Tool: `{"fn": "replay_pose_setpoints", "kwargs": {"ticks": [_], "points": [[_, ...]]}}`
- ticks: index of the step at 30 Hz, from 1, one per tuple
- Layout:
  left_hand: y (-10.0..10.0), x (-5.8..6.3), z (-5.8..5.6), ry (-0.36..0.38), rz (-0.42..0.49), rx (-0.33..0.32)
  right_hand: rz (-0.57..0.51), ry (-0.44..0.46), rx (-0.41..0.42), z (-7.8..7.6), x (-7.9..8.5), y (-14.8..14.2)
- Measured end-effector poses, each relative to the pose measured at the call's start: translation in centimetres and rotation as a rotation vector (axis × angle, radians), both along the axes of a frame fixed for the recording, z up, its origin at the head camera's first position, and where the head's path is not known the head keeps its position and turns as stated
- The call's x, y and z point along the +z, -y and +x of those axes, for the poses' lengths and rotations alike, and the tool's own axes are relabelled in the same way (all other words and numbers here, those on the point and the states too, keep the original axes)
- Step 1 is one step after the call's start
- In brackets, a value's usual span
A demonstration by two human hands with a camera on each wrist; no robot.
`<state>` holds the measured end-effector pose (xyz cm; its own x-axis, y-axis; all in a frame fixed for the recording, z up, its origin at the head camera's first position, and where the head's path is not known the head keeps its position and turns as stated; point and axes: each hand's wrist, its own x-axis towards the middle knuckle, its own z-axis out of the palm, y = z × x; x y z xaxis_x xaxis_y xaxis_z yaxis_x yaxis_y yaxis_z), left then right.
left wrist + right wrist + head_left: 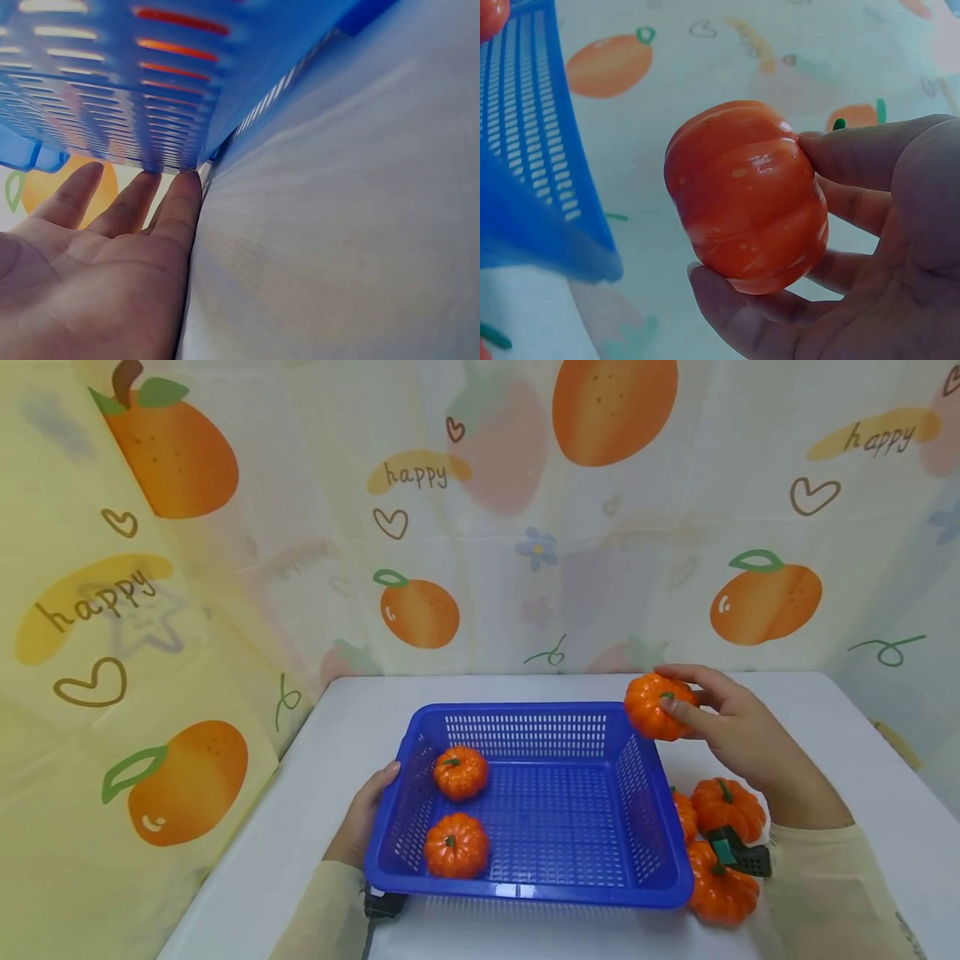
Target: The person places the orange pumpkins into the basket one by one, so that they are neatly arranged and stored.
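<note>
In the head view a small orange toy pumpkin (652,707) with a green stem is held by my right hand (723,714), above the right rim of a blue plastic basket (525,897). The right wrist view shows the pumpkin (742,195) pinched between thumb and fingers of that hand (870,247). Two more pumpkins, one farther back (461,773) and one nearer (456,846), sit at the left inside the basket. My left hand (362,818) is at the basket's left side; in the left wrist view its extended fingers (180,214) touch the slotted outer wall (97,97).
Several pumpkins (727,810) are grouped on the white table (817,727) just right of the basket. A dark wrist device (738,852) partly covers them. Fruit-printed cloth (480,593) hangs behind the table and along its left side.
</note>
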<state>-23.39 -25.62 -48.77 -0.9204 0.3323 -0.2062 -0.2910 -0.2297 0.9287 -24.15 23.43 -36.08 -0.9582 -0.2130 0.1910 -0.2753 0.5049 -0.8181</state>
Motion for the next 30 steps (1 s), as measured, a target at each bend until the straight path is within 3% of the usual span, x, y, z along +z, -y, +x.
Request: {"fn": "replay_pose_setpoints", "kwargs": {"ticks": [7,14,30], "points": [[0.0,-0.1,0.1,0.024,0.019,0.016,0.029,0.028,0.025,0.5,1.4,1.7],[0.0,-0.2,0.1,0.02,0.013,0.019,0.062,-0.054,0.084,0.4,2.1,3.3],[0.0,-0.1,0.1,0.019,0.017,0.021,0.056,-0.133,0.229,0.4,3.0,6.7]]}}
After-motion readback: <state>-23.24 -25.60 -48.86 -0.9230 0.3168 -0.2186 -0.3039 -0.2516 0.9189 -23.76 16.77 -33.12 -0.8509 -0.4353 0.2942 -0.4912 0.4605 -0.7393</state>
